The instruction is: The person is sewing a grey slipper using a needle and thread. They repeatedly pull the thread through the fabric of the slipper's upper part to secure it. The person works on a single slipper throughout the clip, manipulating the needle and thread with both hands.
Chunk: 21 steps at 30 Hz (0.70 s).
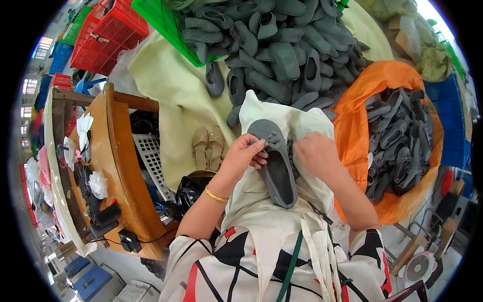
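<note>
A grey slip-on shoe point(282, 178) with a small bow near its toe lies on the white apron over my lap, its toe pointing away from me. My left hand point(242, 155) pinches it at the left side, close to the bow, thumb and fingers pressed together. To the right of the shoe is my right hand point(317, 155), smeared by motion. Its fingertips cannot be made out, nor whether anything is in them. Just beyond my knees rises a large heap of similar grey shoes point(284, 60).
An orange sack point(352, 126) full of grey shoes stands at my right. To the left is a wooden table point(136, 191) with a black adapter point(130, 240). Tan sandals point(208, 146) rest on pale sheeting. A green crate point(156, 20) borders the heap; a fan point(420, 267) stands lower right.
</note>
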Each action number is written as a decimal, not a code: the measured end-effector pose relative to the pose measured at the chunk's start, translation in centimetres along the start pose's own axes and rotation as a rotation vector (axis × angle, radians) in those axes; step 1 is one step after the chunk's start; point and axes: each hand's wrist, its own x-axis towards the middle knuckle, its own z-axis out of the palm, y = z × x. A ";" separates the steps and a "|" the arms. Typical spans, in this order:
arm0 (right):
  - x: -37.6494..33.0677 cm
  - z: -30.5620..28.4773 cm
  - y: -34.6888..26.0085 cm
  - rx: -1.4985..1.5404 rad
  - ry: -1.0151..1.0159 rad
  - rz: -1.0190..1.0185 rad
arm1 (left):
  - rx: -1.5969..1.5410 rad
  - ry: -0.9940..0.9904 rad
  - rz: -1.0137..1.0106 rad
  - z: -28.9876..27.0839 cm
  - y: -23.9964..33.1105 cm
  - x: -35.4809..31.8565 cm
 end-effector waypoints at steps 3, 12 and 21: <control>1.8 1.2 1.3 0.111 0.316 0.115 | -0.076 0.029 0.005 0.3 -0.2 0.0; 1.1 3.1 -4.7 2.233 0.415 0.599 | -0.050 0.124 0.129 0.5 -1.1 0.1; -9.5 -2.7 -2.0 1.918 0.651 0.512 | -0.278 0.555 0.283 -9.7 -2.6 1.9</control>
